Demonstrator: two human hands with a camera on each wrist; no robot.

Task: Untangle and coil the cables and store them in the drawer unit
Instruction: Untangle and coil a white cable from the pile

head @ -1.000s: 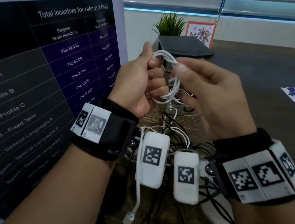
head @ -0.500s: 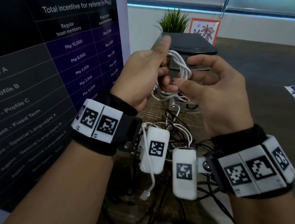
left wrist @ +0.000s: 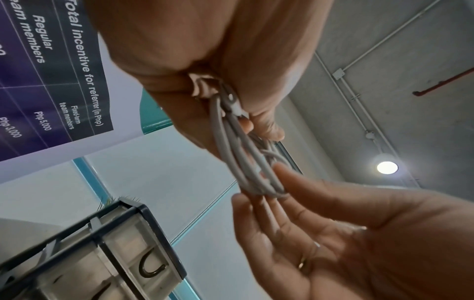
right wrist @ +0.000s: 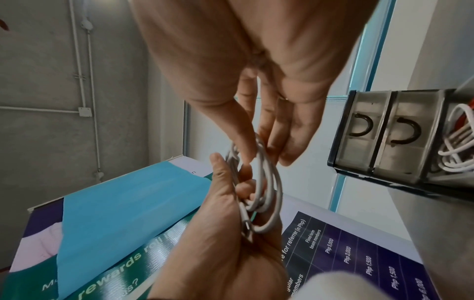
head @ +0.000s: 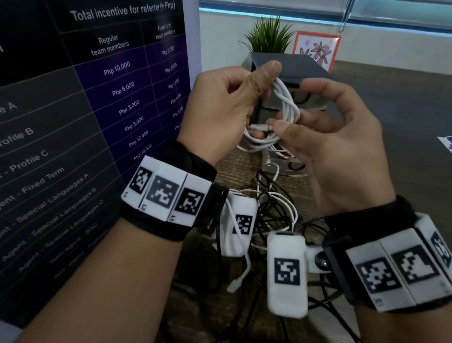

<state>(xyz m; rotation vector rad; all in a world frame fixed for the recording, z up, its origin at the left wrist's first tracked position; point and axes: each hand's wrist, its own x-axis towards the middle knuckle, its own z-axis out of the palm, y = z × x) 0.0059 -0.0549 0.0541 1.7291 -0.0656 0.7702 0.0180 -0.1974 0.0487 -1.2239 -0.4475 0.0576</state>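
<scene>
Head view: a tall banner (head: 78, 113) stands left of the drawer unit (head: 288, 68). In front of the unit, the left hand (head: 223, 114) grips the coiled white cable (head: 286, 107) while the right hand (head: 333, 144) pinches its plug (head: 261, 127).

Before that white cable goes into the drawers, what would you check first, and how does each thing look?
1. White cable wound into loops: ok.
2. Left hand grips the coil: ok.
3. Right hand pinches the loose plug end: ok.
4. End tucked so the coil stays put: not ok.
5. Drawer unit has an open drawer with cables inside: ok; room left, cannot tell.
6. Other cables on the table untangled: not ok.
</scene>
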